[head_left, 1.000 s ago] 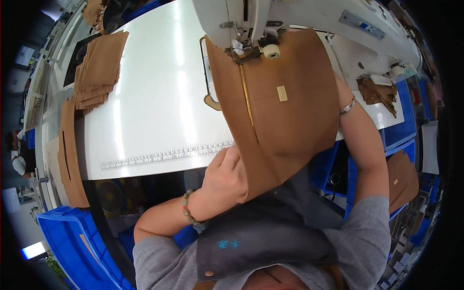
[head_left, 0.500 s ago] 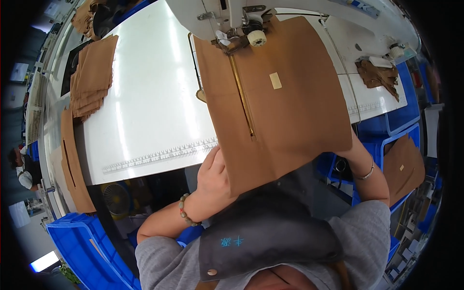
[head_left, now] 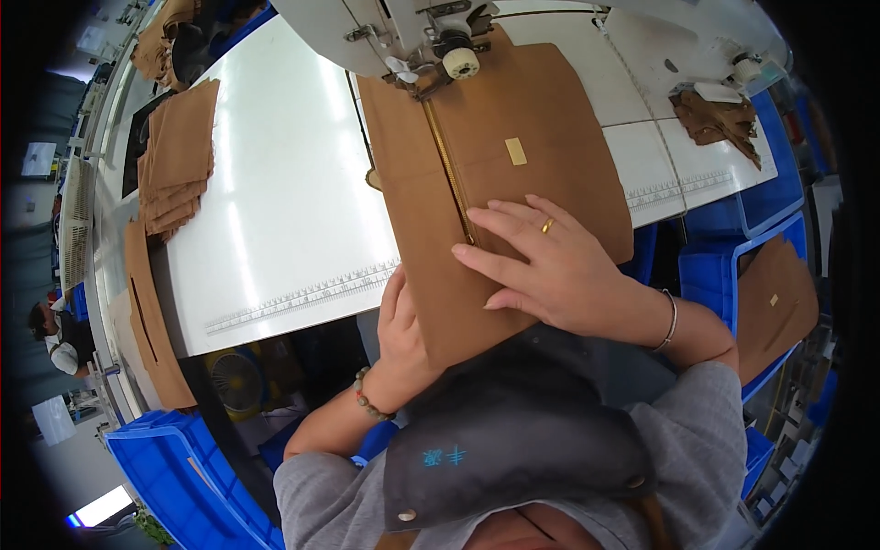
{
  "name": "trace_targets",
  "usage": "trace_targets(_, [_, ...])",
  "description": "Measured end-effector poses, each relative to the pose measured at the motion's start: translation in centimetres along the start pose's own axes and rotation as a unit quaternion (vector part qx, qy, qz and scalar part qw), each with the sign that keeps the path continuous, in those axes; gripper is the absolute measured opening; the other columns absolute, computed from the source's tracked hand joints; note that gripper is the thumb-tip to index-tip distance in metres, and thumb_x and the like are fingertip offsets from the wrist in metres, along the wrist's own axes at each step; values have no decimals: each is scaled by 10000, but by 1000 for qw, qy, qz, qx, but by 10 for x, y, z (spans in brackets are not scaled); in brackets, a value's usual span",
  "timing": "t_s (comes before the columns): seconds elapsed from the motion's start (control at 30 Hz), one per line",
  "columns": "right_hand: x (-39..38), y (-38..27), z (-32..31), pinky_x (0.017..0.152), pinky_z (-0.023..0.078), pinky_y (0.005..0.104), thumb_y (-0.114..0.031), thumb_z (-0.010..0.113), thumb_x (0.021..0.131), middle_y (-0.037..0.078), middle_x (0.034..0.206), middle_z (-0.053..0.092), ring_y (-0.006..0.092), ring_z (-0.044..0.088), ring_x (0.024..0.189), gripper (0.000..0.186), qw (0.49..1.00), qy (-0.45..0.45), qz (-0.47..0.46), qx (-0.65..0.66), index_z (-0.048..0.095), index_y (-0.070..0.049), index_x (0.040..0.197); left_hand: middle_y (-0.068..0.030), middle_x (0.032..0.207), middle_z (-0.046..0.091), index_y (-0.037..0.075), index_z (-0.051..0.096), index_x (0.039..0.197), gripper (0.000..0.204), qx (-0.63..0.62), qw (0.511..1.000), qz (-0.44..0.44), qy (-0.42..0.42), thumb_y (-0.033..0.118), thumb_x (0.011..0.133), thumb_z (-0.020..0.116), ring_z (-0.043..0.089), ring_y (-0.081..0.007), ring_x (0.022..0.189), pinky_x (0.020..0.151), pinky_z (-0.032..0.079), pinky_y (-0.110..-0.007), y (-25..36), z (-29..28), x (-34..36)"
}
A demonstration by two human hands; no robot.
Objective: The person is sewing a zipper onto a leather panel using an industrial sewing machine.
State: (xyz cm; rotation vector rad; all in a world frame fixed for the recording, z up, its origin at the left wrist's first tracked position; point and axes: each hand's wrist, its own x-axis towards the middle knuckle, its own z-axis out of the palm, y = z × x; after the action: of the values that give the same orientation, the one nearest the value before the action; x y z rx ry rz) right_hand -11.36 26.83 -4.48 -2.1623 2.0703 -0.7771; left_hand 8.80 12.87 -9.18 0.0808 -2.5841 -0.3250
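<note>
a brown zippered panel [head_left: 573, 156] before us partly on the white table [head_left: 284, 192], its far end beneath a white sewing machine [head_left: 353, 32], stacked rectangular brown pieces [head_left: 179, 133] to our left, crumpled brown scraps [head_left: 710, 117] to our right, blue plastic bins [head_left: 165, 463] either side

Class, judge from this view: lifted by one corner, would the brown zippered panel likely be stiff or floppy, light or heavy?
The brown zippered panel would probably flex, as its thin edges suggest sheet material. It is likely light for its broad size, given that thinness. The strip along the gold zipper may bend less easily, since metallic-looking teeth line it.
</note>
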Motion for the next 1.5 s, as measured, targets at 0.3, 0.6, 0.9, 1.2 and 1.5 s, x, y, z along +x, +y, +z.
trace_targets(0.3, [-6,-13,14,1081,461,628,-479,755,855,191,1454,573,372,542,1359,668,997,-15,-4,-76,645,-88,1384,-144,1205,727,51,757,1154,367,-11,1000,-3,1,131,796,783,669,-326,1178,1060,528,-511,-15,-14,-8])
trace_targets(0.6, [-6,-11,9,1082,469,606,-467,764,854,214,1451,568,387,531,1367,673,996,-34,-13,-75,647,-49,1368,-151,1289,696,23,712,1211,397,2,995,-100,-12,56,828,812,641,-384,1231,1054,518,-462,-42,-31,55])
trace_targets(0.9, [19,25,-7,1086,484,521,-437,773,849,143,1362,613,336,619,1228,564,998,-21,-42,-29,675,-54,1251,-125,1384,653,11,649,1350,730,27,991,-28,-129,407,765,836,603,-351,1293,1123,470,-474,-54,-24,81])
trace_targets(1.2, [44,51,-1,1163,417,578,-543,795,743,136,1439,591,349,546,1358,750,998,-42,-26,-39,685,-72,1316,-121,1380,664,23,649,1379,867,-56,987,-93,-116,408,639,885,644,-340,1180,997,552,-412,-52,-22,85])
trace_targets(1.5, [46,49,-7,1147,431,544,-564,812,701,111,1368,602,303,562,1319,761,995,-33,-50,-83,671,-58,1252,-117,1403,655,-10,667,1334,831,-34,989,-35,-137,394,639,875,642,-330,1148,990,552,-404,-53,-24,91])
